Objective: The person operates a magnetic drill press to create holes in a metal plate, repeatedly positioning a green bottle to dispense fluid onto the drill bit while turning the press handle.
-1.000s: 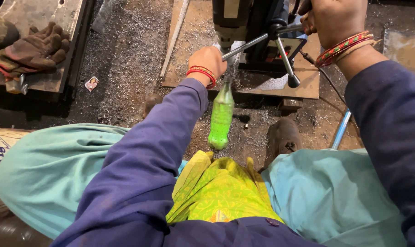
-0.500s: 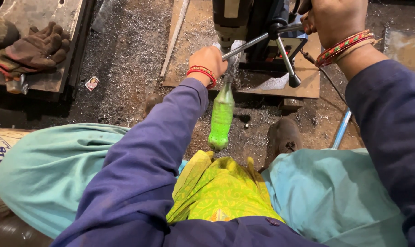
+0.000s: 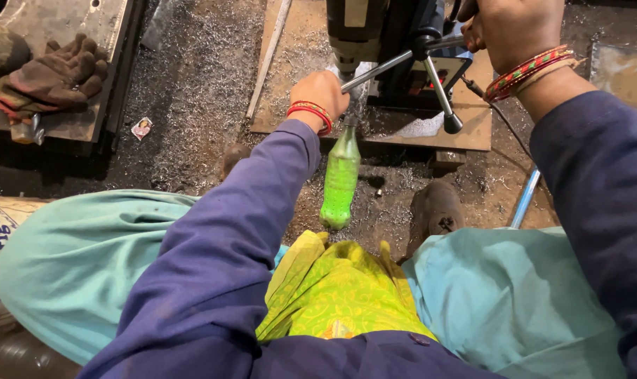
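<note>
Firmly closed, left hand (image 3: 320,91) around green bottle (image 3: 340,179) neck.

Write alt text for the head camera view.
Seen from above, a seated person's left hand tips a green plastic bottle neck-first toward the bit of a drill press, while the right hand grips its feed handle. Metal shavings cover the floor, and work gloves lie on a steel plate at upper left.

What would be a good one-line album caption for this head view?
Left hand tips a green bottle at a drill press; right hand grips its feed handle.
</note>
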